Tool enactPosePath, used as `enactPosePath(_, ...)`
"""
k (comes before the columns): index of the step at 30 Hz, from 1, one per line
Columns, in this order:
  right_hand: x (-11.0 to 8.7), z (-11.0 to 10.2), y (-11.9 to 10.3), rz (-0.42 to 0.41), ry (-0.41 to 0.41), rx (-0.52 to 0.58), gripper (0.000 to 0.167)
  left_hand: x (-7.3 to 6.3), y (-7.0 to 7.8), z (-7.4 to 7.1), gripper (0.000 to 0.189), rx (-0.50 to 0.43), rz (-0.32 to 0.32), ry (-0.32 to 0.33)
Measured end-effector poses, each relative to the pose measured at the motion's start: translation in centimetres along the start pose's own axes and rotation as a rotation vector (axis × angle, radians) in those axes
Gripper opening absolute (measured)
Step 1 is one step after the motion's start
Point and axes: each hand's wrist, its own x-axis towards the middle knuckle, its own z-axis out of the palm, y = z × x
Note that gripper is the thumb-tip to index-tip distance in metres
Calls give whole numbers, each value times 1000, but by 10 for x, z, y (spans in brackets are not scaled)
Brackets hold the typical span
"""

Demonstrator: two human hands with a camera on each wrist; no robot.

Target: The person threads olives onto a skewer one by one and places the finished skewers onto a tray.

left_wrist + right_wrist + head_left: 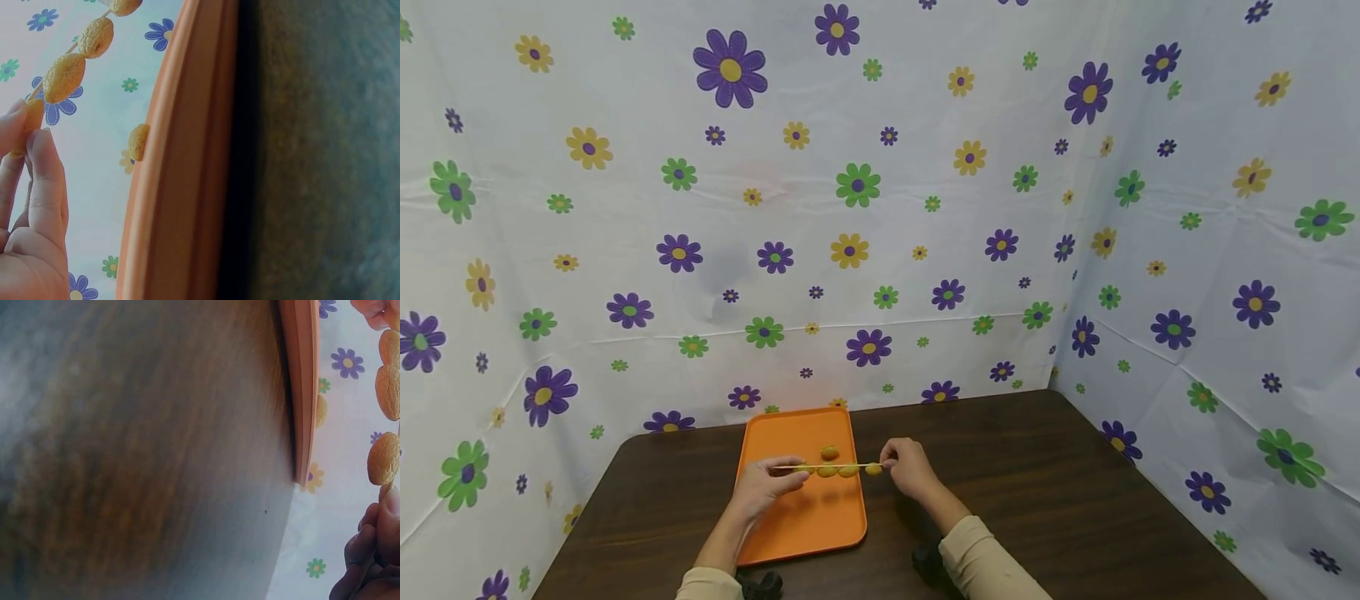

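Observation:
A thin stick like a skewer (pixel 860 465) runs level between both hands above the orange tray, with several wrinkled yellow-brown oval fruits, like dates (pixel 65 77), threaded along it. Thumb and fingers of my left hand (pixel 762 490) pinch the fruit (pixel 31 125) at the stick's left end. The right hand (pixel 914 468) grips the bare right end, close beside the last fruit (pixel 384 459), which sits slightly apart from the others. One loose fruit (pixel 830 452) lies on the tray (pixel 805 521), just beyond the stick.
The tray lies on a dark brown wooden table (pixel 1000 458), left of its middle. White sheets with printed flowers (pixel 865 250) hang behind the table and at its sides. Dark objects (pixel 763 586) show below the wrists.

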Motion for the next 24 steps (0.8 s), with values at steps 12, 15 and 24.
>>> enactPosePath(12,-1,1,-1,30,-15,9,23,0,-2,1,39,-17,19,-13)
enactPosePath(15,-2,0,-1,32,-18,7,22,0,-1,1,39,-13,18,-22)
enactPosePath(24,-4,-2,-2,13,-6,-2,22,-3,2,3,35,-3,1,-28)
